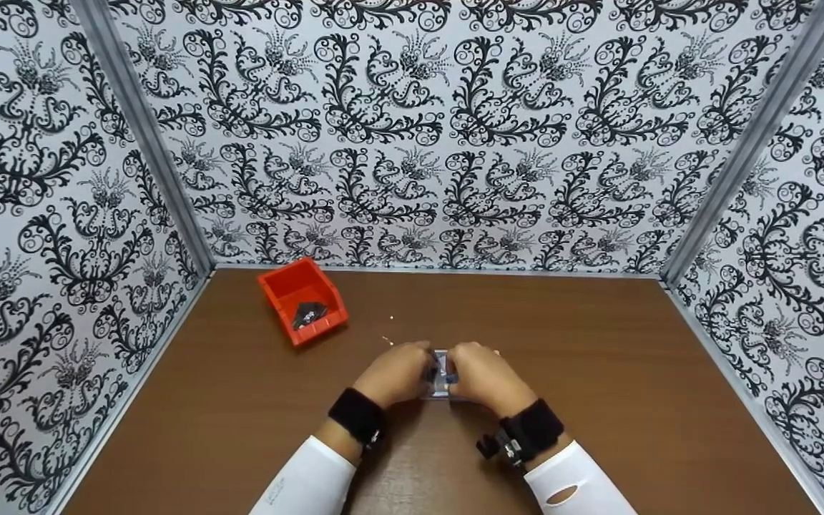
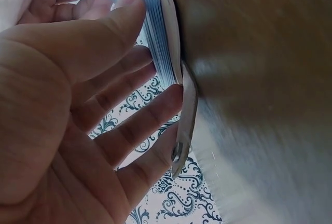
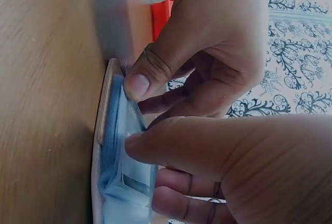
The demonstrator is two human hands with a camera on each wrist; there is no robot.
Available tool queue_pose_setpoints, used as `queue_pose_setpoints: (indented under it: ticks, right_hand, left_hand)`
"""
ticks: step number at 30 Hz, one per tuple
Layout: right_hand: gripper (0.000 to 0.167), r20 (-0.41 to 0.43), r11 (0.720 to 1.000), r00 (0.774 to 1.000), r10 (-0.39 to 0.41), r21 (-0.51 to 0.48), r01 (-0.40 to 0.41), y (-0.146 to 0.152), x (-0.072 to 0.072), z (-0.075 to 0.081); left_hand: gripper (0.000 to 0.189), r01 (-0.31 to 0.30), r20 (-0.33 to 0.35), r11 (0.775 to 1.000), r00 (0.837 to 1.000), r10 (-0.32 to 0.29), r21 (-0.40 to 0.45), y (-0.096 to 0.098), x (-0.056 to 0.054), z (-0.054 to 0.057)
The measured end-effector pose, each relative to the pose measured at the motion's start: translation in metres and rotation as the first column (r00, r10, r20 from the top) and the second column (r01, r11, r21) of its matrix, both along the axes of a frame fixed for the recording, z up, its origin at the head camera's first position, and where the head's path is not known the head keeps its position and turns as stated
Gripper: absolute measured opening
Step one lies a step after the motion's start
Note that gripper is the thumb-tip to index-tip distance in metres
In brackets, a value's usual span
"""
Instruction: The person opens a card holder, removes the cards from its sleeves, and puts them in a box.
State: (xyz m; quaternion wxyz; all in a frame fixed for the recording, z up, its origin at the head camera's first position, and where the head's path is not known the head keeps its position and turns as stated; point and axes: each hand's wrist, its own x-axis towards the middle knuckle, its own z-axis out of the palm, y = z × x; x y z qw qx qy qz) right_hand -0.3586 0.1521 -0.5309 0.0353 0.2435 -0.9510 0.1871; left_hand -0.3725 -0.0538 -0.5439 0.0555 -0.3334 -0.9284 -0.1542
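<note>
A card holder (image 1: pixel 441 390) with a stack of clear plastic sleeves (image 2: pixel 155 37) and a light brown cover (image 3: pixel 106 97) lies on the table between my hands. My left hand (image 1: pixel 399 373) holds it at one side, thumb on the sleeves' edge. In the left wrist view a strap with a metal snap (image 2: pixel 188 105) hangs off the cover beside those fingers. From the other side my right hand (image 1: pixel 487 379) pinches the sleeves, its thumb (image 3: pixel 136 146) on the top face and fingertips at the far edge. In the head view both hands hide much of the holder.
A red bin (image 1: pixel 337 318) stands at the back left of the brown table (image 1: pixel 562 322), with dark flat pieces (image 1: pixel 308 315) inside. Tiny light bits (image 1: pixel 388 340) lie between the bin and my hands. Patterned walls (image 1: pixel 412 143) enclose the table at the back and sides.
</note>
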Motion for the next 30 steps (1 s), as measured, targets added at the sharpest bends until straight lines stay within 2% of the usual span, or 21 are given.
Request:
queue_pose_setpoints:
  ticks: [6,13,16,21,24,30]
  right_hand:
    - [0.014,0.047,0.994,0.993,-0.107,-0.006,0.108,0.000,0.000,0.007]
    - [0.019,0.007,0.975,0.975,-0.220,-0.038,0.220,0.006,-0.001,0.013]
    - [0.021,0.006,0.968,0.968,-0.250,-0.020,0.250,0.011,-0.003,0.014]
    - [0.021,0.032,0.959,0.959,-0.282,0.029,0.281,0.021,-0.006,0.015]
    - [0.021,0.059,0.953,0.952,-0.301,0.048,0.299,0.029,-0.009,0.015]
    - [0.020,0.154,0.944,0.931,-0.330,0.086,0.320,0.041,-0.014,0.013]
  left_hand:
    - [0.013,-0.017,0.022,1.000,1.000,0.017,0.010,0.001,0.001,0.000]
    - [0.015,-0.017,0.013,1.000,1.000,0.017,-0.009,0.001,0.000,0.000]
    - [0.015,-0.018,0.011,1.000,1.000,0.018,-0.011,0.001,0.000,0.000]
    - [0.016,-0.042,0.064,0.999,0.997,0.041,0.005,0.001,0.001,0.000]
    - [0.016,-0.051,0.086,0.999,0.995,0.049,0.018,0.001,0.001,0.000]
    - [0.018,-0.040,0.083,0.999,0.996,0.037,0.031,0.001,-0.001,-0.001]
